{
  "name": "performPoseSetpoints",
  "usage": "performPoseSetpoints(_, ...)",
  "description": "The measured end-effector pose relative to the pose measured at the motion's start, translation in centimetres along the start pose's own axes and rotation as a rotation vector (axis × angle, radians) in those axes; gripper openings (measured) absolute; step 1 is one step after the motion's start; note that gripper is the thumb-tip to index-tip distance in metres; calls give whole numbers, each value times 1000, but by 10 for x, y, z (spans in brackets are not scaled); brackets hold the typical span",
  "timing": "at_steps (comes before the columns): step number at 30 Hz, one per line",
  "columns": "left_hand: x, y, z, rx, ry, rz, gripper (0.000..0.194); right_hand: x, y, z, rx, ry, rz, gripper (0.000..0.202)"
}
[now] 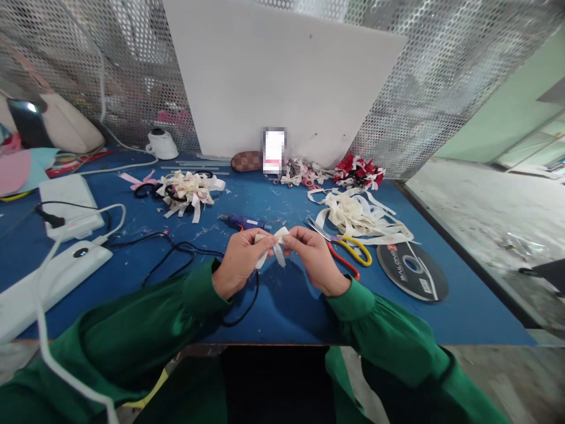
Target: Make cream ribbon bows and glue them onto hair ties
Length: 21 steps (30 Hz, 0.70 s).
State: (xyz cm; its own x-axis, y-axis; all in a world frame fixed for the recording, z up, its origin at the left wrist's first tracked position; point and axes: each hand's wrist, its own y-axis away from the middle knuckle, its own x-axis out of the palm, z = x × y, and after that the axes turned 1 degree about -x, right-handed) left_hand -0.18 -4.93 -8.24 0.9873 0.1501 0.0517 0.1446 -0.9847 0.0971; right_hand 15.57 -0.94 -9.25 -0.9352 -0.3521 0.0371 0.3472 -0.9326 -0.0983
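Step in hand (judged): fingertip folding. L hand [241, 259] & R hand [312, 254] close tog., both pinching 1 cream ribbon piece [278, 254] btwn them, 2 ends hanging. Glue gun [248, 222] just beyond L hand; scissors [367, 257] right of R hand, ribbon pile [353, 217] beyond. Any regrip prob. needs 1 hand firm on fold

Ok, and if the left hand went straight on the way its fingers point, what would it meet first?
Beyond the cream-white fabric ribbon pinched in the left hand, most likely the fingertips of the bare right hand, facing it. The gap looks small, though depth is unclear from this one view.
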Motion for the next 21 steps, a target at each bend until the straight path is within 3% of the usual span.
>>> performPoseSetpoints(5, -2, -2, 0, 37, -34, 11, 28, -2, 0, 0, -31, -38, 67, 21)
performPoseSetpoints(12, -1, -2, 0, 61, 10, 143, 42, -5, -1, -2, -88, 13, -47, 22)
performPoseSetpoints(17, -3, -3, 1, 90, -47, 67, 32, -5, -1, 0, -76, 1, -82, 21)
performPoseSetpoints(21, -2, -1, 1, 121, -108, 13, 25, -3, 0, -1, -57, -21, -25, 20)
